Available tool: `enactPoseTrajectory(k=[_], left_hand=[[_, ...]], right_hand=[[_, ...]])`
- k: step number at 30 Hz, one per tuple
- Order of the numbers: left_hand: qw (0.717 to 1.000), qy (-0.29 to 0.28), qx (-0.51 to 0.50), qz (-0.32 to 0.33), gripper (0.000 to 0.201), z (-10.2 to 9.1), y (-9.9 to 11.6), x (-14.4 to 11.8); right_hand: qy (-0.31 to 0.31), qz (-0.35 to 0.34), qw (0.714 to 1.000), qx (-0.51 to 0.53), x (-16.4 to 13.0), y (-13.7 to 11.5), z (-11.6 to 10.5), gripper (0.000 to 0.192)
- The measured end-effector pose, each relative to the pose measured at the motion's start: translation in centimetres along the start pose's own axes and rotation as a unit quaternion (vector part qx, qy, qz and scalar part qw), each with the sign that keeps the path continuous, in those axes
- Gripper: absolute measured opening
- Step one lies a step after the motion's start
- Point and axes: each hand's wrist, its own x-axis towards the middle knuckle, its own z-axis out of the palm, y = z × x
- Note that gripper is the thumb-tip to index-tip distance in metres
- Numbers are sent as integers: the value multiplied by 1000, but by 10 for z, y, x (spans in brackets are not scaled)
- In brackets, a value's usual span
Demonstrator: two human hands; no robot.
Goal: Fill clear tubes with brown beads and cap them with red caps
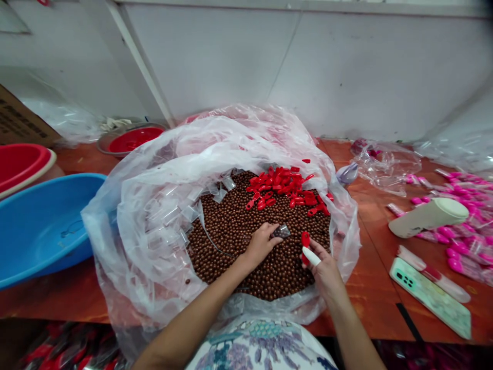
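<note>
A cloudy plastic bag (pixel 133 216) on the desk (pixel 372 277) holds glossy brown balls (pixel 234 226); over them the person's left hand (pixel 262 245) pinches a small, shiny see-through case (pixel 283 231), and the right hand (pixel 325 267) grips a narrow, bright red plastic piece (pixel 305 239).

There is open room over the brown balls (pixel 285 267) between the left hand (pixel 262 245) and the right hand (pixel 324 270). Ahead, a heap of red pieces (pixel 278 180) is in the way. A puffy bag (pixel 134 187) walls the balls in all around.
</note>
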Motion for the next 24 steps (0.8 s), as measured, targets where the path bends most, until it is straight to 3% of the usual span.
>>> enactPoseTrajectory(k=[6,11,14,21,24], left_hand=[[999,4,35,9,37,-2,8,-2],[994,-23,106,-4,35,-18,11,-7],[993,-43,109,-7,33,-15,10,-3],[998,-10,-40,-44,34,6,6,14],[981,-18,-178,-76,31,7,2,16]], right_hand=[[-58,-3,998,-13,-2,-4,2,50],[-41,0,998,-39,-6,-7,2,53],[-34,-3,999,-29,-6,-7,2,46],[-10,-33,999,-20,-3,-6,-1,36],[-7,-36,999,-20,-1,-8,-2,34]])
